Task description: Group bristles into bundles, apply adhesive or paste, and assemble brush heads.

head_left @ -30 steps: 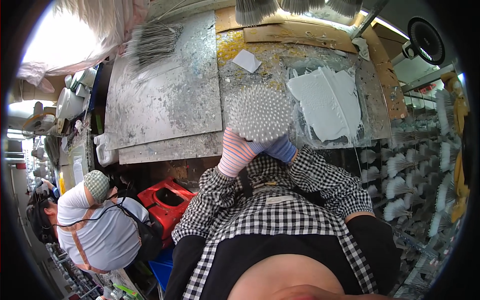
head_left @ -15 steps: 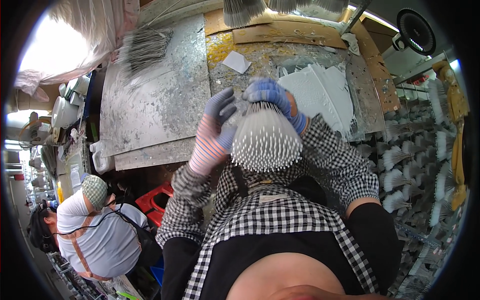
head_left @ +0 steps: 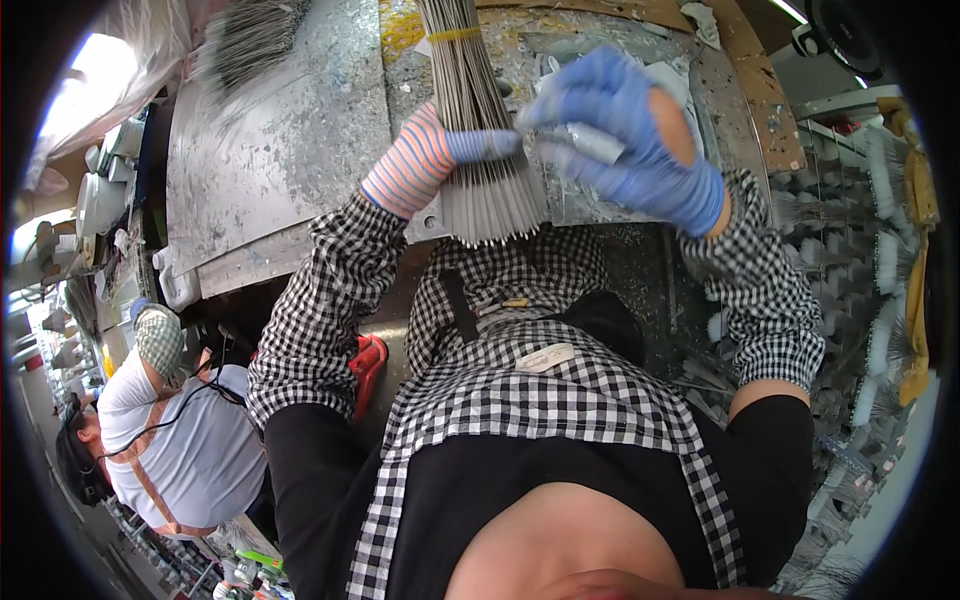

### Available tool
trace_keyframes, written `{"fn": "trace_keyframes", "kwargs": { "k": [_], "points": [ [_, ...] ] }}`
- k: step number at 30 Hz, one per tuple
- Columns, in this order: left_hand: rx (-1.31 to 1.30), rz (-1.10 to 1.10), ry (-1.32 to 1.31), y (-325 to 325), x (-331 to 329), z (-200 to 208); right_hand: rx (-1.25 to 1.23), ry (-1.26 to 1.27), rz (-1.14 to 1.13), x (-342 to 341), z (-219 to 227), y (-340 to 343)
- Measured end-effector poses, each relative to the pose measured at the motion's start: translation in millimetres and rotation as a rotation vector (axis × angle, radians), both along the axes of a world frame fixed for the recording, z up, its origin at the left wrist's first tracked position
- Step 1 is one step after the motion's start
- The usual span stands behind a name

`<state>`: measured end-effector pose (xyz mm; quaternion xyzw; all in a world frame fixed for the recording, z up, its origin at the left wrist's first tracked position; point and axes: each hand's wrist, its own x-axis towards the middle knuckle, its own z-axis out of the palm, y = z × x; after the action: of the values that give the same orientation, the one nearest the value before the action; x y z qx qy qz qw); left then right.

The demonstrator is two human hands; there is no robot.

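A bundle of thin grey stems [head_left: 470, 90] with small white tips lies across the near edge of the table, its tips pointing toward me. A yellow band circles it near the far end. My left hand [head_left: 428, 158], in a striped glove with blue-grey fingertips, wraps around the bundle with its thumb across the top. Just right of the bundle, my right hand [head_left: 640, 140] wears a blue glove and is blurred by motion. Its fingers are curved and spread apart, off the stems. Something whitish shows between those fingers; I cannot tell whether it is only the surface behind.
The paint-stained table [head_left: 270, 150] holds another pile of grey stems [head_left: 250, 40] at the far left. Racks of pale tufted bundles [head_left: 800, 290] stand on the right. A co-worker in a white shirt [head_left: 190, 420] is at the lower left, near a red stool [head_left: 368, 370].
The bundle has passed from my right hand to my left, and its fanned tips have drawn together. My right hand has moved off to the right. The whole view has shifted.
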<state>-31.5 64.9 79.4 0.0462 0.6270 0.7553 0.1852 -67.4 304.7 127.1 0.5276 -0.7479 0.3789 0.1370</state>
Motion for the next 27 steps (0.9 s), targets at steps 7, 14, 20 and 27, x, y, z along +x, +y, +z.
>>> {"fn": "trace_keyframes", "kwargs": {
  "k": [7,14,20,27],
  "points": [
    [-0.004,0.122,0.05,10,-17,-3,0.17,-0.219,-0.096,25,-44,-3],
    [-0.079,0.132,0.045,28,-36,-11,0.398,-0.507,-0.376,11,-51,3],
    [0.042,0.233,0.034,81,-59,4,0.3,-0.625,-0.474,-1,-65,29],
    [-0.181,0.159,0.358,120,-87,-7,0.149,-0.591,-0.588,-25,-99,69]
  ]
}}
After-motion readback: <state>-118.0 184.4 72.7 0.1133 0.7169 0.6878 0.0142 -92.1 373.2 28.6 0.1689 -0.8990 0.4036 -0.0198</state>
